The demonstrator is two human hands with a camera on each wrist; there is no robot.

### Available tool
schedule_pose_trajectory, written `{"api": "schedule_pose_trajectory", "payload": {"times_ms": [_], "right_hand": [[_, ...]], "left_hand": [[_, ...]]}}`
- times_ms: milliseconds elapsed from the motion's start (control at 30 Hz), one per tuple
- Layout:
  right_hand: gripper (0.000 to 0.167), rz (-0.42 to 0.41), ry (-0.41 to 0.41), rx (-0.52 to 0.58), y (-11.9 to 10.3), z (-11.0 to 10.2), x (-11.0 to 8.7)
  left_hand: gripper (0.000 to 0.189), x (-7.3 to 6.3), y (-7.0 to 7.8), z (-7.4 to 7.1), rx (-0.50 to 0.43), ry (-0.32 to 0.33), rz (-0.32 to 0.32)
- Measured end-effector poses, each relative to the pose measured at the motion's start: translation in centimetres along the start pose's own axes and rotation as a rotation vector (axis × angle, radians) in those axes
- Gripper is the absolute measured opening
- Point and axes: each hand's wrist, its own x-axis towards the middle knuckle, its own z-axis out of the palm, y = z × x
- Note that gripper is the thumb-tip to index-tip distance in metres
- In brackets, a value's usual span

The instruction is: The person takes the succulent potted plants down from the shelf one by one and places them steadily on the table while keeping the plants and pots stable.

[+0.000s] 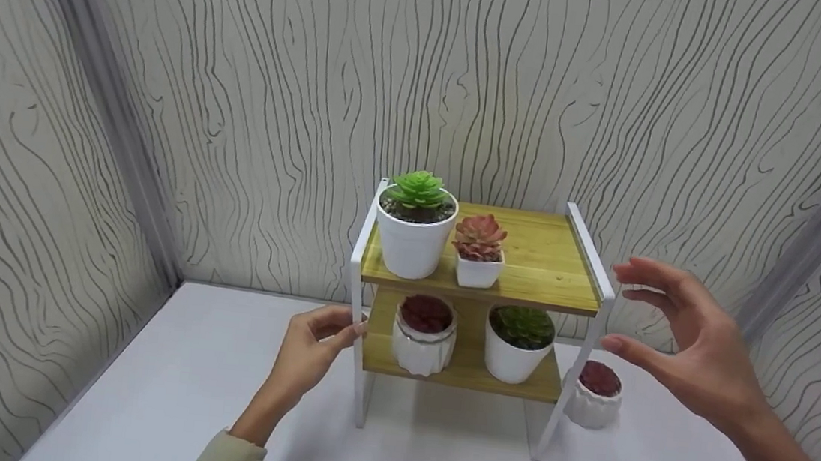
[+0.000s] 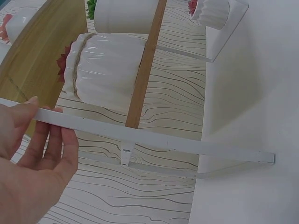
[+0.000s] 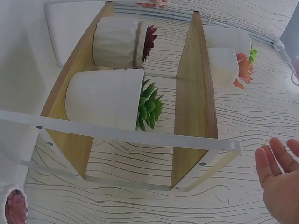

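Note:
A two-tier wooden shelf [image 1: 535, 265] with white metal sides stands on the white table. My left hand [image 1: 310, 345] pinches its left front post [image 2: 117, 133] between thumb and fingers. Beside the right side frame, my right hand [image 1: 700, 349] hovers with thumb and fingers spread apart, holding nothing. On the top tier sit a green succulent in a round white pot [image 1: 413, 242] and a small pink succulent in a square pot [image 1: 478, 271]. The lower tier bears a dark red succulent in a ribbed pot [image 1: 423, 345] and a dark green succulent in a smooth pot [image 3: 105, 98].
Another ribbed white pot with a red succulent [image 1: 595, 406] stands on the table [image 1: 215, 377] just right of the shelf. Panels with a wood-grain line pattern [image 1: 279, 112] rise behind and at both sides.

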Motion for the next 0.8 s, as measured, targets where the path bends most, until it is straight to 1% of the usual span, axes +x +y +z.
{"api": "schedule_pose_trajectory", "payload": {"times_ms": [167,267,400,567,667,800], "right_hand": [[0.090,-0.045,-0.036,0.049,-0.2,0.4,0.8],[0.089,-0.057,-0.052,0.059,-0.5,0.6,1.1],[0.086,-0.053,-0.066,0.061,-1.0,0.7,1.7],[0.084,-0.048,-0.095,0.096,-1.8,1.2,2.7],[0.083,-0.048,-0.118,0.060,-2.2,1.5,3.4],[0.082,-0.036,-0.157,-0.001,-2.5,2.0,4.2]], "left_hand": [[0.017,-0.3,0.0,0.0,0.010,0.015,-0.013],[0.018,-0.4,-0.1,0.1,0.014,0.008,-0.010],[0.019,-0.2,0.0,0.1,0.011,-0.005,0.003],[0.021,-0.1,0.0,0.0,0.003,-0.017,-0.007],[0.021,-0.1,0.0,-0.1,0.001,-0.022,-0.007],[0.020,0.0,0.0,0.0,0.008,-0.012,-0.008]]}}
